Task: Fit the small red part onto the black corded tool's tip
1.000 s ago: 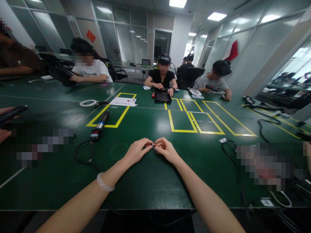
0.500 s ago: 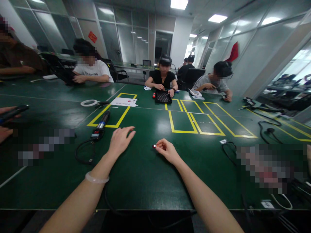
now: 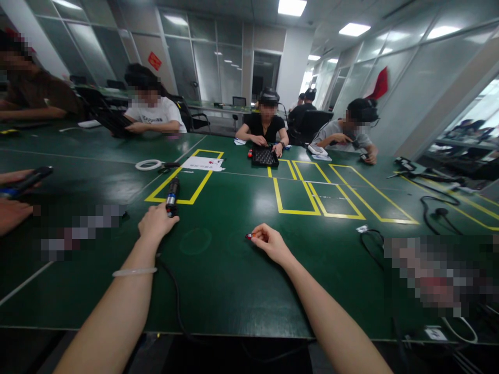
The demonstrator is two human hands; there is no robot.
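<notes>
My left hand (image 3: 156,224) lies over the rear part of a corded, dark cylindrical power tool (image 3: 172,191) with a blue band. Its fingers close around that end and partly hide it; the front of the tool points away from me, inside a yellow-taped rectangle. A pale bracelet (image 3: 134,272) circles the left wrist. My right hand (image 3: 268,241) is just above the table, thumb and fingertips pinching a small red-and-silver piece (image 3: 248,236). The piece's exact kind is too small to make out.
Yellow tape rectangles (image 3: 298,212) mark the green table (image 3: 241,291). A printed sheet (image 3: 202,164), a white cable coil (image 3: 148,165) and a black tray (image 3: 265,156) by a co-worker's hands lie farther off. Black cords (image 3: 177,296) run near both arms. Other people sit around.
My left hand has moved left from the table's middle and closed on the rear of the power tool. My right hand stays nearly in place with the small piece.
</notes>
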